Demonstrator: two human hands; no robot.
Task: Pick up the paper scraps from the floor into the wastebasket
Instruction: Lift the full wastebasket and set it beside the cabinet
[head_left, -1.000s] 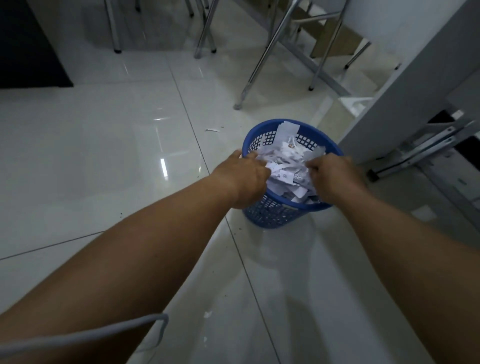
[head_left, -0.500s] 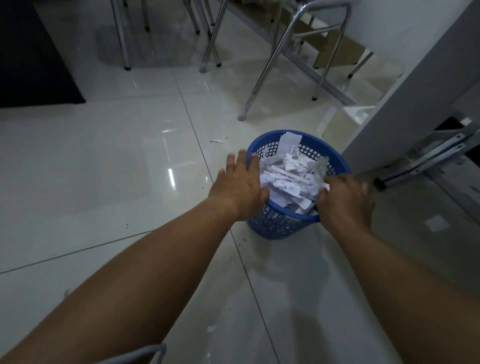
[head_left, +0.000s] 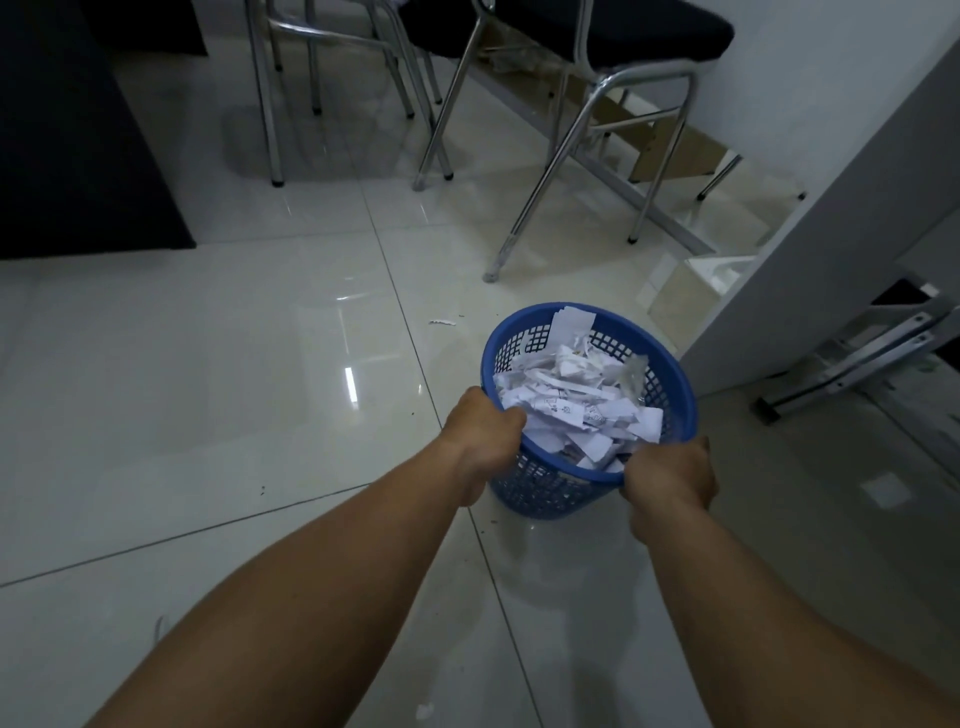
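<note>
Glossy tiled floor (head_left: 208, 389), chair legs (head_left: 519, 208) at the far side. Blue wastebasket (head_left: 535, 488) stands upright on the floor dead ahead, between both hands, packed nearly to the rim with paper scraps (head_left: 571, 410). Left hand (head_left: 480, 441) grips the near-left rim, fingers (head_left: 511, 417) curled over it into the basket. Right hand (head_left: 670, 475) is clenched on the near-right rim, knuckles up. Both arms stretched forward, roughly symmetric. Leftovers: one thin scrap (head_left: 442, 322) on the floor beyond and left of the basket, long axis left-right, nearer the left hand; a smaller white bit (head_left: 425, 711) by the bottom edge, between the forearms. Guess: nearly done. Next pick means freeing the left hand and reaching forward-left past the rim.
</note>
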